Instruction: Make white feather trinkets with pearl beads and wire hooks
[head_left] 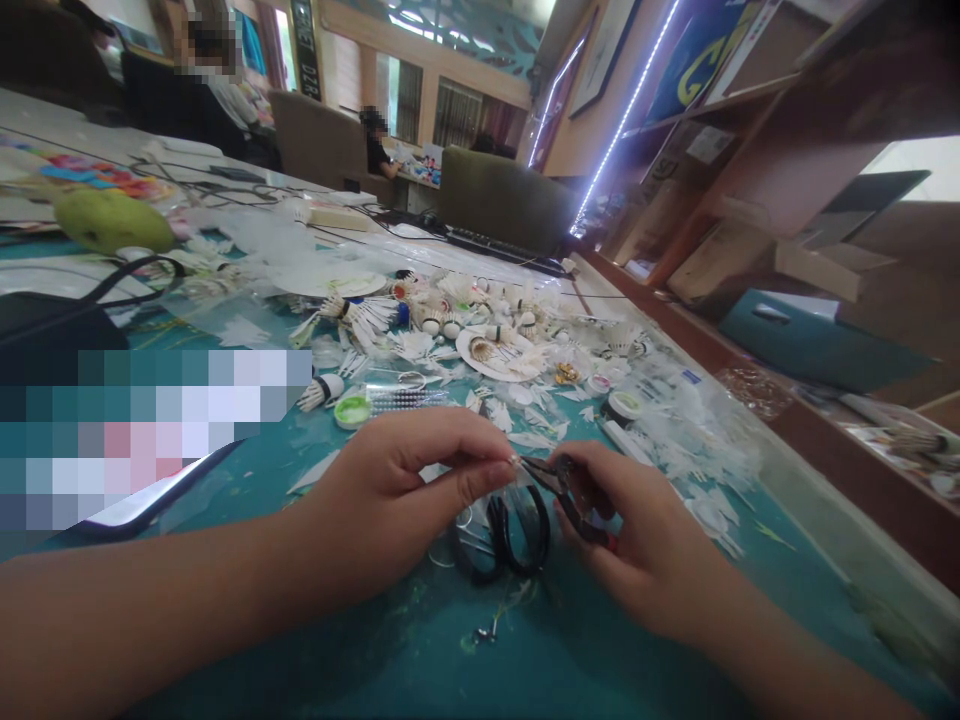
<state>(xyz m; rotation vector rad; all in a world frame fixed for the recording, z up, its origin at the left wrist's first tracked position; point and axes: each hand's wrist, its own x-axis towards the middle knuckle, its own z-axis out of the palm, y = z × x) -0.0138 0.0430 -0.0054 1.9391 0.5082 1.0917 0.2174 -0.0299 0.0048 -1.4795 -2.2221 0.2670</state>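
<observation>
My left hand [420, 475] pinches something tiny between thumb and forefinger; it is too small to name. In my right hand [637, 520] is a pair of pliers [559, 485] with dark jaws and a bit of red on the handle. The tips of the jaws meet or nearly meet the fingertips of my left hand. Below them, on the teal table surface [360, 650], lie scissors with black loop handles [525, 535], partly hidden by my left hand. Closer to me is a small shiny metal piece [485, 632].
Many shuttlecocks [360, 315] and loose white feathers spread across the table's far half. A tub of green paste [352, 410] stands beyond my left hand. A pixelated tablet-like screen [165, 490] lies at left. A cardboard box [720, 260] sits on the right; people sit in the background.
</observation>
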